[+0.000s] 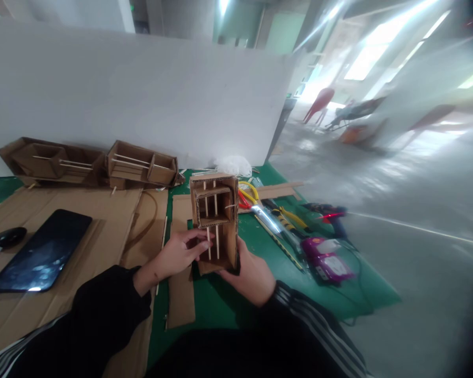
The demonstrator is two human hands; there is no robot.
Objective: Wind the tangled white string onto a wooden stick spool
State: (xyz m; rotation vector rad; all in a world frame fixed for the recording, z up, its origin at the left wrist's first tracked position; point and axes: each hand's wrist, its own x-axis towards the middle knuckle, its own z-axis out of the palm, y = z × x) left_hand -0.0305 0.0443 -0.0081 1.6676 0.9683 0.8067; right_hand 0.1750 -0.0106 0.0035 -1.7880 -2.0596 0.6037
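A small cardboard box frame (234, 239) with an inner compartment is held up in front of me, tilted so that its open side faces me. Thin wooden sticks (217, 242) run lengthwise through it, in two rows. My right hand (254, 275) grips the lower right corner, thumb underneath and the other fingers partly hidden behind the box. At the lower compartment, my left hand (179, 254) has thumb and fingertips closed around the left stick (209, 251).
Two similar cardboard structures (142, 163) stand at the back left by a white panel (142, 94). A phone (43, 252) lies on cardboard sheets at left. Scissors (248, 194), a craft knife (281, 218), pliers (294, 218), a glue gun (331, 215) and a purple package (325, 257) lie at right.
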